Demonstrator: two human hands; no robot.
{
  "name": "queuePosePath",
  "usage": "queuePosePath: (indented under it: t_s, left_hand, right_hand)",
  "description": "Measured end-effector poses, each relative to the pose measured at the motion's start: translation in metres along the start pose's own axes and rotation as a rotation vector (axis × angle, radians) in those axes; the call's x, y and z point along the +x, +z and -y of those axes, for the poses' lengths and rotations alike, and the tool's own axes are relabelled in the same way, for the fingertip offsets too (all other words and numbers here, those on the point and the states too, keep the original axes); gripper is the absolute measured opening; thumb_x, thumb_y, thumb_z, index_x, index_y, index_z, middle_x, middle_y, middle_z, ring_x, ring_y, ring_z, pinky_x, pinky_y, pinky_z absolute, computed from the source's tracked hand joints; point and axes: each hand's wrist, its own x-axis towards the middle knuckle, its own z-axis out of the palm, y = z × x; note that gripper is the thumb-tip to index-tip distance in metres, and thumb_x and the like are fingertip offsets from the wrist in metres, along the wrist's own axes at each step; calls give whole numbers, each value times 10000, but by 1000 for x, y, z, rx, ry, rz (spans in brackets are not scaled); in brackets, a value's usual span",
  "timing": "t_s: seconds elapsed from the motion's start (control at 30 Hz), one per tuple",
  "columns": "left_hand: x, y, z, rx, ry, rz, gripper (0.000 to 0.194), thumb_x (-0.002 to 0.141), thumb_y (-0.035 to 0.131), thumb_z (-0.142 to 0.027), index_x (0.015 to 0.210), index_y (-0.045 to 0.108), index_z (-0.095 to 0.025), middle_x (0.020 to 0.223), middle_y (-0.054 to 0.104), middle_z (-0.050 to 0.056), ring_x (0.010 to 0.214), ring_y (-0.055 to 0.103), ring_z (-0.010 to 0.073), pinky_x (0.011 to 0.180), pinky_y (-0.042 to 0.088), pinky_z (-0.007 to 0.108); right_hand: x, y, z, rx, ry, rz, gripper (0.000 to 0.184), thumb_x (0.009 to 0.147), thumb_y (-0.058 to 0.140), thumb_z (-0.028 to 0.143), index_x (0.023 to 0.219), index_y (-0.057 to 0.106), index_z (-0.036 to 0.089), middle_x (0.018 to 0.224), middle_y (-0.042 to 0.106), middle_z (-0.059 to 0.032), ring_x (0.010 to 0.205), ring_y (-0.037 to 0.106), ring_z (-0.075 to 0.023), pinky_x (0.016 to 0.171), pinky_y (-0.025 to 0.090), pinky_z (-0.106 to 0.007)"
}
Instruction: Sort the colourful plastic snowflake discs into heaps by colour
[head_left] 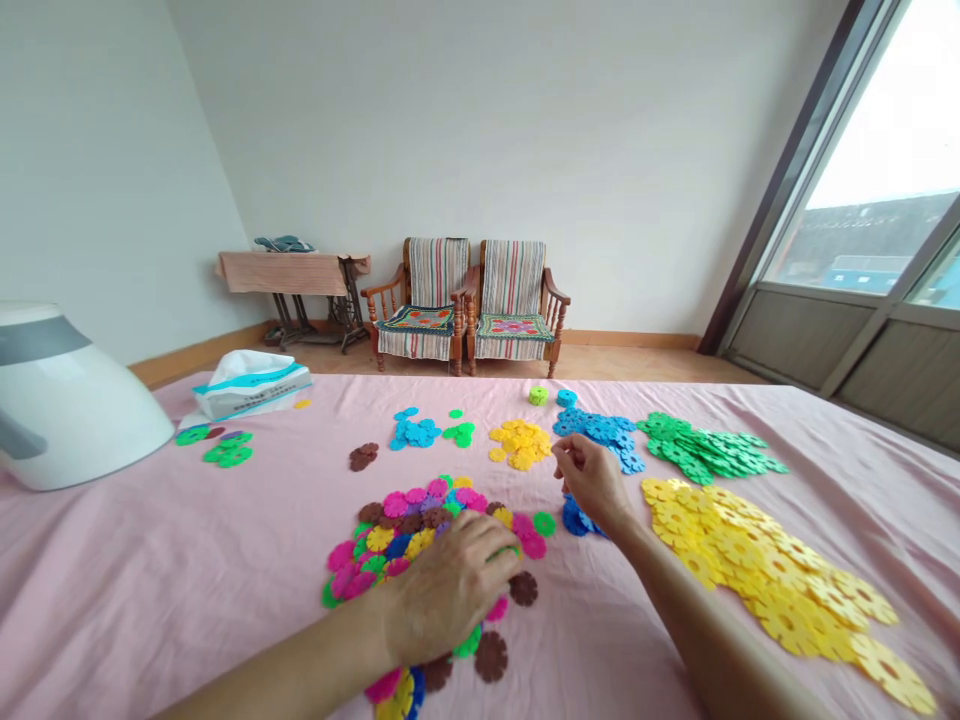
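Note:
My left hand (450,590) lies on a mixed pile of plastic flower discs (390,540) on the pink bedsheet (195,600), its fingers curled over a green disc (505,550). My right hand (592,482) hangs above a small blue disc group (579,518), thumb and fingertips pinched together. Whatever is in the pinch is hidden. Sorted heaps lie around the hands: yellow discs (765,570) at right, green discs (705,450) and blue discs (600,430) beyond, and a smaller yellow heap (521,443). Brown discs (491,656) lie loose below the pile.
More small heaps of blue, green and brown discs lie at the far side of the bed. A white bag (251,385) and a large white appliance (67,400) stand at left. Beyond the bed are two wooden armchairs (465,305), a draped table and a window.

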Motion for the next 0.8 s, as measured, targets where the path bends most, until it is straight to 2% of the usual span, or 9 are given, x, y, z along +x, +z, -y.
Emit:
queuePosePath:
  t_s: [0.27, 0.4, 0.53, 0.6, 0.7, 0.8]
  left_hand:
    - [-27, -20, 40, -62, -157, -117, 137, 885, 467, -180, 953, 584, -204, 1019, 613, 37, 1000, 519, 190, 908, 372, 367]
    - [-44, -24, 52, -112, -247, -172, 145, 892, 456, -193, 948, 587, -216, 1045, 615, 30, 1027, 513, 181, 907, 385, 344]
    - [-51, -23, 54, -173, -273, -193, 138, 849, 534, -248, 969, 599, -227, 1034, 619, 31, 1018, 517, 189, 901, 405, 337]
    - [-51, -22, 54, -187, -271, -188, 166, 830, 566, -269, 988, 600, -231, 1033, 620, 31, 1019, 517, 195, 900, 411, 342]
    - [-49, -21, 54, -203, -274, -182, 158, 832, 561, -260, 981, 601, -226, 1031, 616, 33, 1015, 517, 192, 902, 416, 344]
    - [-49, -20, 54, -229, -283, -195, 138, 847, 530, -231, 963, 604, -218, 1041, 607, 41, 1018, 515, 185, 909, 421, 338]
  right_hand:
    - [-6, 9, 3, -60, -56, 77, 165, 806, 428, 288, 725, 523, 181, 529, 587, 19, 406, 528, -102, 416, 355, -188]
    - [-14, 17, 13, -78, -88, 227, 169, 805, 437, 255, 713, 554, 174, 536, 585, 18, 437, 519, -100, 430, 350, -192]
    - [-26, 24, 27, -137, -255, 400, 123, 775, 505, 211, 738, 617, 177, 652, 615, -2, 584, 552, -116, 529, 404, -215]
    - [-32, 27, 33, -160, -351, 427, 135, 776, 523, 190, 834, 645, 194, 768, 636, -20, 717, 570, -140, 652, 440, -252]
    - [-39, 31, 37, -180, -472, 446, 232, 796, 524, 168, 991, 636, 225, 921, 636, -44, 881, 549, -179, 808, 428, -324]
    - [-42, 34, 39, -208, -532, 485, 277, 815, 516, 161, 1062, 614, 238, 948, 624, -56, 905, 534, -193, 830, 423, -347]
